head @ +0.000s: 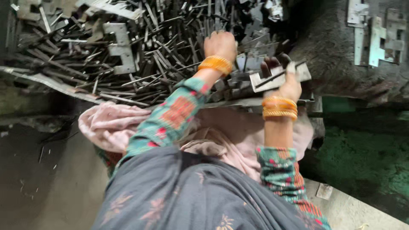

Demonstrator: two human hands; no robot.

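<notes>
My left hand reaches into a big heap of dark metal strips and offcuts, fingers curled down among the pieces; whether it grips one is hidden. My right hand holds a small stack of notched flat metal plates just above the near edge of the heap. Both wrists carry orange-gold bangles, and the sleeves are teal with a red pattern.
A pink cloth lies across my lap under a dark patterned shawl. Several pale stamped plates rest on a dark machine surface at the upper right. A green machine body stands at the right, a grey floor at the left.
</notes>
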